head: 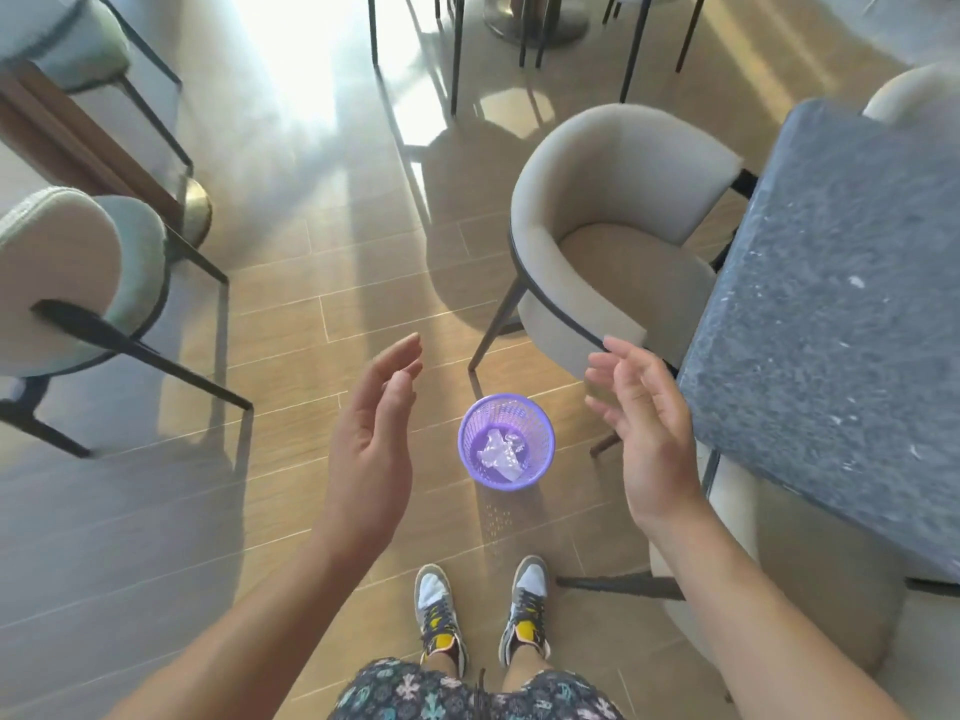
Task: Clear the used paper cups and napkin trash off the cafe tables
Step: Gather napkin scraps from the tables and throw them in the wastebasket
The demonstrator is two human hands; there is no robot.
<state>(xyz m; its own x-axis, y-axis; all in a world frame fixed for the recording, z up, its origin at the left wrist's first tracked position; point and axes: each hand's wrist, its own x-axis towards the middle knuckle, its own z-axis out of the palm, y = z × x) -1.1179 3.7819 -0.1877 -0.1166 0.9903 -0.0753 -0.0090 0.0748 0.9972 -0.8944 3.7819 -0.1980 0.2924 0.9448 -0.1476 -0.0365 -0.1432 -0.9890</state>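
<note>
Wood-plank floor [291, 324] filled most of the frame, washed out by glare at upper centre. Grey stone table [831, 304] on the right, cut off by the frame edge, its base hidden. Beige tub chair [618, 210] right of centre, tucked against the table. Two pale chairs [67, 283] at left, cropped. Left hand [371, 449] and right hand [649, 433] hung mid-frame, palms facing each other, fingers loose and slightly apart, holding nothing. Between them on the floor, lower centre, stood a purple mesh bin [472, 459]. Inside it lay crumpled white trash [501, 454]; napkin or plastic, couldn't tell.
</note>
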